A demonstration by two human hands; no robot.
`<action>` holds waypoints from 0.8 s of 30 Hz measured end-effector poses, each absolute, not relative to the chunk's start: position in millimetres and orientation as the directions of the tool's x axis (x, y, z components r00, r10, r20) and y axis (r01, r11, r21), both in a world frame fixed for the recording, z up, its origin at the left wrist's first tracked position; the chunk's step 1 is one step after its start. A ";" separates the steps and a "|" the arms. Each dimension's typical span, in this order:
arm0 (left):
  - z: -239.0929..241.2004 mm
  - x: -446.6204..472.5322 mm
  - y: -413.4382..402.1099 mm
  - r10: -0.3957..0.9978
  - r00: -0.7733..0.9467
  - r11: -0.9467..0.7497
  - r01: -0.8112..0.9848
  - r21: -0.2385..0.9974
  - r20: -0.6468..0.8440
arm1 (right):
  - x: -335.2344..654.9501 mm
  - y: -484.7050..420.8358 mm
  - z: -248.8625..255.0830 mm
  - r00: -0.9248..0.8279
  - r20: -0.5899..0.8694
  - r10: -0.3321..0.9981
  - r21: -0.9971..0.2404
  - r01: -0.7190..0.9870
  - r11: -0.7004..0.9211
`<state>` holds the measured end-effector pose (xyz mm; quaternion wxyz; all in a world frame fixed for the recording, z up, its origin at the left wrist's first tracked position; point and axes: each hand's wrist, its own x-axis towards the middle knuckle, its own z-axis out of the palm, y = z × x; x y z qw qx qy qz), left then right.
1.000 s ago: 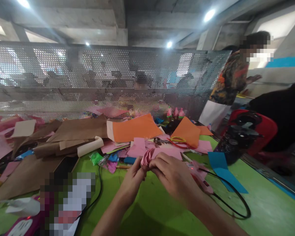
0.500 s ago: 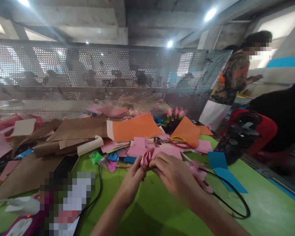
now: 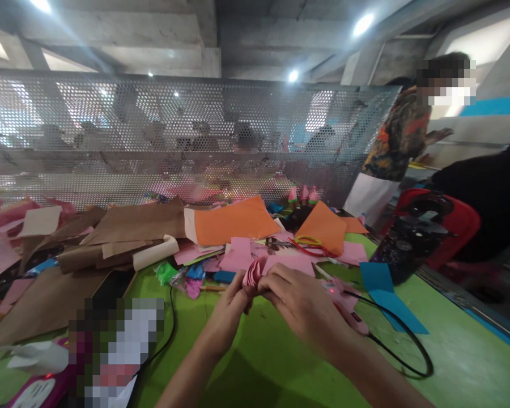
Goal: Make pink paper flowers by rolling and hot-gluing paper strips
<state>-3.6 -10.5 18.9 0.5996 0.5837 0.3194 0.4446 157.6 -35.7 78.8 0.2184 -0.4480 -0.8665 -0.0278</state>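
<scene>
On our green table (image 3: 255,362), our left hand (image 3: 227,311) and right hand (image 3: 301,306) both pinch the folded pink paper (image 3: 255,270) tight.

Green table (image 3: 255,362) | brown paper sheets (image 3: 136,224) at 10 o'clock | orange paper (image 3: 232,221) at 12 | blue paper (image 3: 385,294) and black cable (image 3: 402,334) at 3 | perforated metal screen (image 3: 174,136) behind | standing person (image 3: 402,136) at 2

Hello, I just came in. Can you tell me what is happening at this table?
A person's left hand and right hand together pinch a curled pink paper piece above a green table. A pink glue gun with a black cord lies beside the right hand. Brown paper, orange sheets and scissors lie behind. Another person stands at right.
</scene>
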 end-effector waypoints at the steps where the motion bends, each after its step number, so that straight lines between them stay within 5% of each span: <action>1: 17.9 -3.4 -10.0 0.905 0.401 -0.082 -0.157 0.984 0.139 | 157.5 -35.9 79.2 -0.505 0.411 0.759 -0.151 0.783 0.603; 12: 16.2 -3.9 -8.6 0.908 0.384 -0.135 -0.111 0.985 0.167 | 158.5 -40.8 82.9 -0.481 0.379 0.790 -0.245 0.771 0.587; 24: 22.1 -3.8 -11.2 0.904 0.390 -0.137 -0.126 0.983 0.176 | 156.2 -37.3 78.1 -0.479 0.445 0.757 -0.181 0.779 0.600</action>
